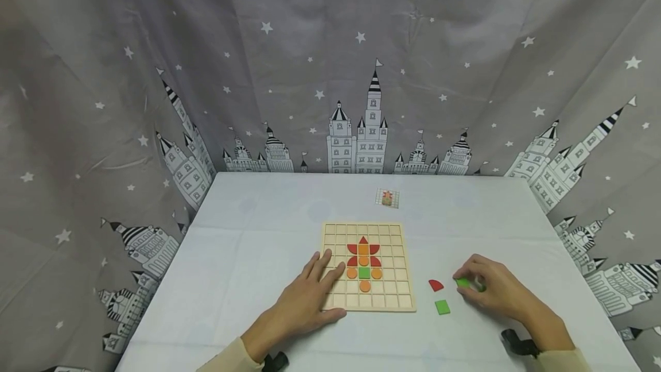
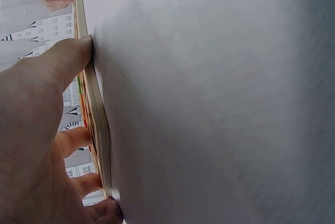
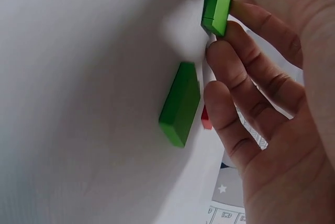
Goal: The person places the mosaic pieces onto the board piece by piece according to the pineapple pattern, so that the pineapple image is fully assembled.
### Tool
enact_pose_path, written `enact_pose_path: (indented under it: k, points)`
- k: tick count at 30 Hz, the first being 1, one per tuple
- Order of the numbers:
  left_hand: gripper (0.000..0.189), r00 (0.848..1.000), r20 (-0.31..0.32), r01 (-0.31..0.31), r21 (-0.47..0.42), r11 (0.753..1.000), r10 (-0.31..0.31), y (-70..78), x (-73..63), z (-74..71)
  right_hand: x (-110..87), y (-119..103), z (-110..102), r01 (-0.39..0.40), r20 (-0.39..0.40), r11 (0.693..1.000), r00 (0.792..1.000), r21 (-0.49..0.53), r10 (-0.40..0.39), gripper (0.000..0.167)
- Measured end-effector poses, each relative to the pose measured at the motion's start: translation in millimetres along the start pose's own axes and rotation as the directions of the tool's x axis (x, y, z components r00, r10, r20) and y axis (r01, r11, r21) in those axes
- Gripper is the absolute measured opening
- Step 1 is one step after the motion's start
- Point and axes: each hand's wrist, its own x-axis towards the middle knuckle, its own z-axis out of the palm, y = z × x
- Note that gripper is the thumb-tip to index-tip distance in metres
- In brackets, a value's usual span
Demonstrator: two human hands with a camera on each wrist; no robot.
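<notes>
My left hand (image 1: 311, 297) lies spread over the left edge of a wooden grid board (image 1: 392, 291), fingers straight. Its thumb touches the board's side (image 2: 97, 93) in the left wrist view. At the table's right, my right hand (image 1: 493, 285) pinches a green square tile (image 3: 216, 12) between thumb and fingers, low over the cloth. A little more green shows between those fingers in the head view. Another green square tile (image 1: 442, 307) and a red quarter-circle tile (image 1: 436, 285) lie between that hand and the board.
On the board, red curved pieces (image 1: 374, 261), a red triangle (image 1: 364, 240), orange circles (image 1: 365, 286), an orange square (image 1: 364, 249) and a green square (image 1: 364, 272) form a figure. A small picture card (image 1: 387, 198) lies behind. A grey castle-print curtain (image 1: 320, 33) borders the white table (image 1: 258, 251).
</notes>
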Motion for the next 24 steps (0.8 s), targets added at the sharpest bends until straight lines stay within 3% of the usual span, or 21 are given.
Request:
enact_pose_path:
  k: [10, 20, 24]
  points:
    - [0.096, 1.000, 0.003, -0.004, -0.003, 1.000, 0.004, 0.5, 0.0, -0.7, 7.2, -11, 2, 0.112, -0.087, 0.994, 0.990, 0.020, -0.110, 0.030]
    - [0.095, 1.000, -0.008, -0.010, -0.003, 1.000, 0.010, 0.8, -0.5, -2.3, 22.6, -28, 14, 0.277, -0.116, 0.954, 0.957, 0.113, -0.265, 0.031]
    - [0.095, 1.000, -0.007, -0.009, -0.007, 1.000, 0.009, 0.4, -0.6, -1.7, 29.0, -37, 17, 0.297, -0.093, 0.945, 0.954, 0.139, -0.287, 0.028]
